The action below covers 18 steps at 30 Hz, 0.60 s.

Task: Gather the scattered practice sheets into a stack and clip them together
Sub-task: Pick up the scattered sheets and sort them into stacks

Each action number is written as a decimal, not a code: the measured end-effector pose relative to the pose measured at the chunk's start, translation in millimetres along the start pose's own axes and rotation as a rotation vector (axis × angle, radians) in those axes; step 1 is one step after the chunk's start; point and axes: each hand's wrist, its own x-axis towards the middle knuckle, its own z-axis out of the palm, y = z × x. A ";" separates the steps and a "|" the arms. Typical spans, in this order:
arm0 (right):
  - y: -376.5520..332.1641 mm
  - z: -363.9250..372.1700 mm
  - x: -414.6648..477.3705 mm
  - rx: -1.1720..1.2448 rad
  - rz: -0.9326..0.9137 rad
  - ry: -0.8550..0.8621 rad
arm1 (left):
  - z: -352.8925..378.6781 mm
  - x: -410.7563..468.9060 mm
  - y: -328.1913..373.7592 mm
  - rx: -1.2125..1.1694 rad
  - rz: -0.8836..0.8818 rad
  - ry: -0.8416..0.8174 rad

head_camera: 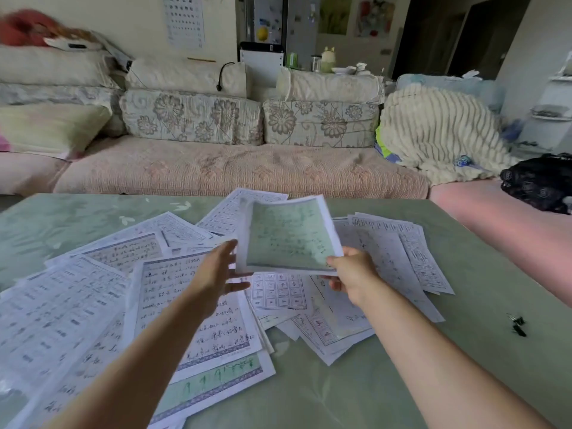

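Practice sheet [289, 235] pinched in right hand [353, 274], fingers clamped; left hand [213, 275], fingers apart, perhaps touches it.

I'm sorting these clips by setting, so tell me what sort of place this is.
Most likely a home living room: a long sofa with floral cushions faces the table strewn with practice sheets, a ribbed blanket lies heaped on it, and a fridge with magnets stands behind.
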 end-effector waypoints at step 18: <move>33.0 107.8 -67.8 -1.035 -0.199 -0.500 | -133.6 -77.1 -25.0 1.146 -0.231 0.255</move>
